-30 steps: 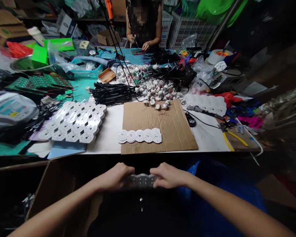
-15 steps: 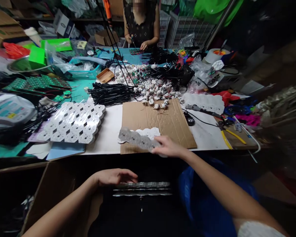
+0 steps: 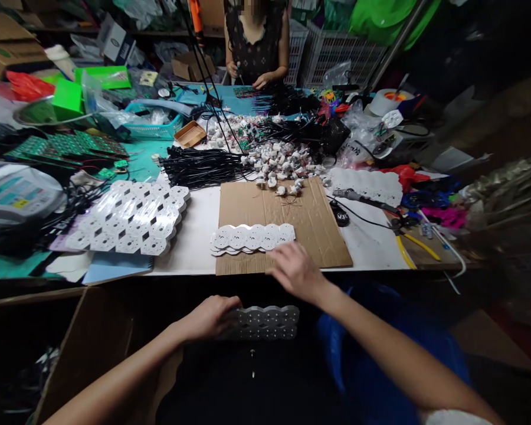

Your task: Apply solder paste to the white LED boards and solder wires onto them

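Observation:
In the head view, my left hand (image 3: 215, 317) is closed on the left end of a scallop-edged perforated panel (image 3: 268, 323), held over my lap below the table edge. Two rows of small holes show on it. My right hand (image 3: 296, 268) is over the table's front edge, fingers apart with nothing in them. Just beyond its fingertips lies a small stack of white perforated strips (image 3: 253, 237) on a flat cardboard sheet (image 3: 310, 227).
A plastic-wrapped stack of white perforated panels (image 3: 130, 218) lies to the left. Black cables (image 3: 199, 167) and small white parts (image 3: 283, 165) are piled behind the cardboard. Yellow-handled pliers (image 3: 420, 245) lie at right. A co-worker (image 3: 256, 47) sits opposite.
The strip in my right hand has been let go onto the stack, and that hand has drawn slightly nearer. The panel at my left hand has tilted, and its perforated face now shows.

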{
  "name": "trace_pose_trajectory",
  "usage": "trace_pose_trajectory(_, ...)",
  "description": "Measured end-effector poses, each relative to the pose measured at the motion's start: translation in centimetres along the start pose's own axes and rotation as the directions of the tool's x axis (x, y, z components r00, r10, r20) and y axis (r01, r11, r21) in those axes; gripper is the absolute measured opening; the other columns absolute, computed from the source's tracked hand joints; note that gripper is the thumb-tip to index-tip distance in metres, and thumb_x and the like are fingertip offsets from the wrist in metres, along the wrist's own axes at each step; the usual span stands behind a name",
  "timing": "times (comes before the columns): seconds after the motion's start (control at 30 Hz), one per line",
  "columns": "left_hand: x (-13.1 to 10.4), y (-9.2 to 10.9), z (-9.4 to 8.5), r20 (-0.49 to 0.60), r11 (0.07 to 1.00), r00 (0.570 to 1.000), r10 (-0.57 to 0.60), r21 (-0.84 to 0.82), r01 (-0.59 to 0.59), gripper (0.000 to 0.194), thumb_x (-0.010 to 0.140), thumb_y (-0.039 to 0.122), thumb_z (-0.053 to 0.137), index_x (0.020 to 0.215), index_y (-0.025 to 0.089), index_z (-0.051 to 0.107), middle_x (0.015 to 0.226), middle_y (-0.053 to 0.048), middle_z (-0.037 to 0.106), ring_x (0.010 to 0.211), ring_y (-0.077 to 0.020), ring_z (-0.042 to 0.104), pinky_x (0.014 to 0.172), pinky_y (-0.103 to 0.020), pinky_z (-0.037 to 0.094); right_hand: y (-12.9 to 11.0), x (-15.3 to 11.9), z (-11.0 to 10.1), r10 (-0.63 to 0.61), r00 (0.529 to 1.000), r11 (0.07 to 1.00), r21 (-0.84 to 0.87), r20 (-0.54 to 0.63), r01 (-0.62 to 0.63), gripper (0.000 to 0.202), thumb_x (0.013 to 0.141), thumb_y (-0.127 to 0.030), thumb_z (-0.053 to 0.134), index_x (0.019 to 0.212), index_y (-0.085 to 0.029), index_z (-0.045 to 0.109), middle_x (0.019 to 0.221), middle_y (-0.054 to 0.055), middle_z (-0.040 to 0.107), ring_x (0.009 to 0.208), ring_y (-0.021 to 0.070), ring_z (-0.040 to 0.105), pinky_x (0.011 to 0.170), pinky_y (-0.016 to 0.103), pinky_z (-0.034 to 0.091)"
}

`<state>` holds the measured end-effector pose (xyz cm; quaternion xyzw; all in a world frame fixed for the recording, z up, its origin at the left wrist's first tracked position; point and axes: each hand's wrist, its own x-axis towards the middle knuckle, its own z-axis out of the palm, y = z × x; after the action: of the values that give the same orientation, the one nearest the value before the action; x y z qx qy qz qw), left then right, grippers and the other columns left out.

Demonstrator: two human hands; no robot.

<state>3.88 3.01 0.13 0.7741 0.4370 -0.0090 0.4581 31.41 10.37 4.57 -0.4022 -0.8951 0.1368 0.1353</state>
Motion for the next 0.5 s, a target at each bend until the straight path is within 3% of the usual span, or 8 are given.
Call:
trace_pose_trajectory(0.07, -0.5, 0.3, 0.4, -0.011, 1.000, 1.000, 0.004, 0.013, -0.004, 0.016, 0.086, 0.024, 0.054, 0.100, 0.020, 0.061, 0.088, -0.004, 0.070, 0.077, -0.0184, 0.065, 0.068, -0.025, 0.041, -1.8, -2.7, 1.7, -0.082, 0.987, 0.992, 0.103, 0.138, 0.068, 0.040, 0.096, -0.042, 0.059, 0.123, -0.013, 0.061, 0.109, 0.015, 0.064, 0.102, 0.0284, 0.055, 0.088, 0.041, 0.044)
trace_pose_trajectory(0.13, -0.9, 0.6, 0.8, -0.017, 1.000, 1.000, 0.010, 0.030, -0.010, 0.017, 0.089, 0.024, 0.051, 0.103, 0.021, 0.060, 0.091, -0.004, 0.071, 0.079, -0.0186, 0.066, 0.068, -0.025, 0.041, -3.0, -4.8, 3.3, -0.114, 0.939, 0.980, 0.190, 0.325, 0.053, 0.051, 0.088, -0.051, 0.069, 0.123, -0.015, 0.060, 0.106, 0.011, 0.067, 0.095, 0.0258, 0.060, 0.082, 0.036, 0.047)
trace_pose_trajectory(0.23, -1.0, 0.8, 1.5, -0.018, 0.990, 1.000, -0.008, 0.143, 0.010, 0.019, 0.090, 0.021, 0.048, 0.105, 0.021, 0.059, 0.091, -0.005, 0.070, 0.081, -0.0206, 0.067, 0.067, -0.026, 0.041, -3.4, -6.1, 5.0, -0.040, 0.849, 0.982, 0.177, 0.527, -0.063, 0.033, 0.089, -0.040, 0.069, 0.113, -0.019, 0.060, 0.095, 0.005, 0.070, 0.083, 0.0209, 0.066, 0.070, 0.028, 0.044)
trace_pose_trajectory(0.3, -0.5, 0.6, 2.0, -0.033, 0.965, 0.997, -0.063, 0.254, 0.069, 0.014, 0.089, 0.020, 0.048, 0.100, 0.020, 0.057, 0.086, -0.006, 0.069, 0.078, -0.0216, 0.066, 0.065, -0.027, 0.040, -3.4, -6.0, 5.7, 0.056, 0.832, 0.988, 0.091, 0.552, -0.126, 0.017, 0.093, -0.029, 0.062, 0.106, -0.019, 0.059, 0.093, 0.005, 0.071, 0.081, 0.0197, 0.067, 0.066, 0.026, 0.041)
trace_pose_trajectory(0.4, 0.2, 0.0, 2.9, -0.081, 0.926, 0.987, -0.136, 0.344, 0.156, 0.011, 0.087, 0.018, 0.050, 0.097, 0.020, 0.055, 0.086, -0.007, 0.069, 0.079, -0.0222, 0.065, 0.066, -0.028, 0.040, -3.4, -5.5, 6.7, 0.125, 0.839, 0.986, 0.029, 0.530, -0.165, 0.015, 0.093, -0.026, 0.060, 0.104, -0.017, 0.057, 0.096, 0.007, 0.072, 0.084, 0.0209, 0.068, 0.067, 0.026, 0.041)
trace_pose_trajectory(0.5, 0.4, -0.6, 4.0, -0.120, 0.903, 0.987, -0.110, 0.404, 0.149, 0.016, 0.087, 0.014, 0.048, 0.100, 0.019, 0.055, 0.092, -0.009, 0.069, 0.084, -0.0239, 0.064, 0.070, -0.031, 0.041, -3.7, -5.5, 7.6, 0.133, 0.843, 0.986, 0.017, 0.522, -0.166, 0.013, 0.094, -0.021, 0.054, 0.106, -0.015, 0.056, 0.100, 0.011, 0.071, 0.092, 0.0226, 0.067, 0.072, 0.028, 0.042)
